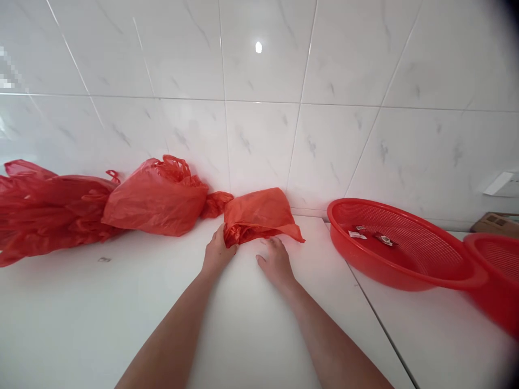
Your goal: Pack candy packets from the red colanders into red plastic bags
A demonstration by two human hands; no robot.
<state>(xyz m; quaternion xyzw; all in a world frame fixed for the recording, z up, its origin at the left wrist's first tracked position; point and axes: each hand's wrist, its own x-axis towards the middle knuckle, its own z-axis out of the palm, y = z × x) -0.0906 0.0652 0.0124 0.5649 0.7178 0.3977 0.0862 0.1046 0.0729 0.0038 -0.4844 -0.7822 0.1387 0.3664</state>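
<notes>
A small red plastic bag (pixel 259 216) lies crumpled on the white counter near the tiled wall. My left hand (pixel 218 249) grips its left lower edge, fingers closed on the plastic. My right hand (pixel 275 262) rests just below the bag's front edge, fingers curled and touching or pinching the plastic.
Two more red plastic bags (pixel 158 200) (pixel 40 208) lie along the wall to the left. A red mesh basin (pixel 405 246) with small wrappers inside sits on the right, a second red basin (pixel 497 270) beside it. A cardboard box (pixel 497 222) stands at the far right.
</notes>
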